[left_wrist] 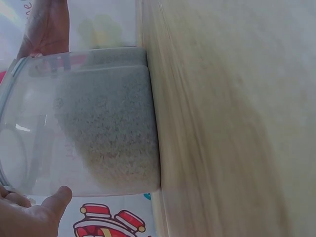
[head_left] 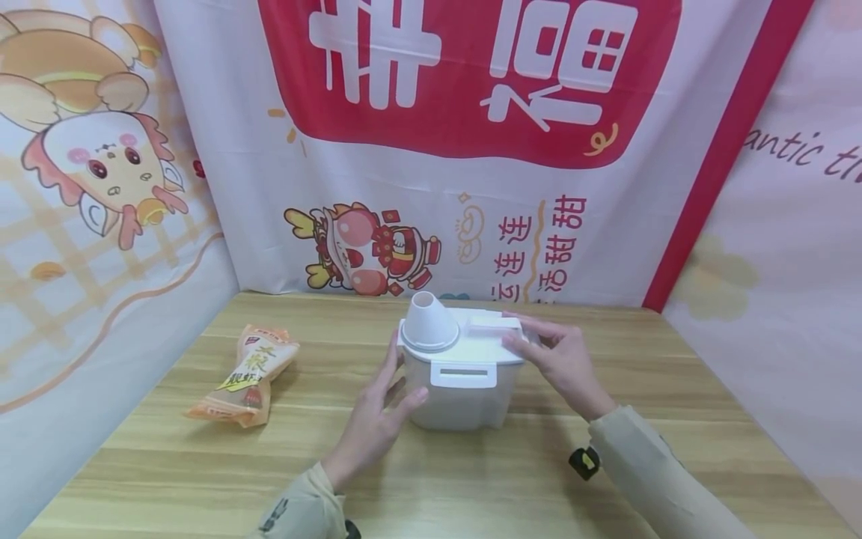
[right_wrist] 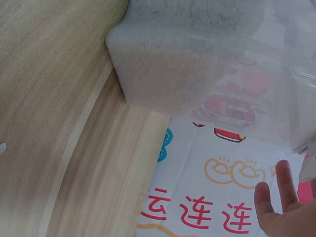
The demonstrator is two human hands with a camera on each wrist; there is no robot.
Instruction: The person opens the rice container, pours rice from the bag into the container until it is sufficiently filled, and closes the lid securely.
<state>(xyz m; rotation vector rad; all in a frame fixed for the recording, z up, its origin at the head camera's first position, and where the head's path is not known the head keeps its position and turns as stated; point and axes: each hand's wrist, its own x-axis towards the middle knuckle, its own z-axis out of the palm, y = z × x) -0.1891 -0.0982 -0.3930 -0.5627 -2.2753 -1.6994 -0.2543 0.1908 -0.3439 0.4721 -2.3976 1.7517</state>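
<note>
A translucent rice storage container (head_left: 465, 404) stands upright on the table, partly filled with rice (left_wrist: 116, 123). Its white lid (head_left: 481, 344) carries a cone-shaped cup (head_left: 429, 323) on the left and a raised handle strip on the right. My left hand (head_left: 377, 415) holds the container's left side, thumb on the front wall and fingers wrapped behind, partly hidden. At the lid's right end, my right hand (head_left: 555, 359) grips around the edge by the handle, thumb on top and fingers behind. Some right-hand fingers (right_wrist: 286, 185) extend below the lid in the right wrist view.
An orange-and-white snack packet (head_left: 252, 374) lies on the wooden table (head_left: 323, 479) left of the container. Printed cloth (head_left: 444, 180) hangs behind the table and along both sides.
</note>
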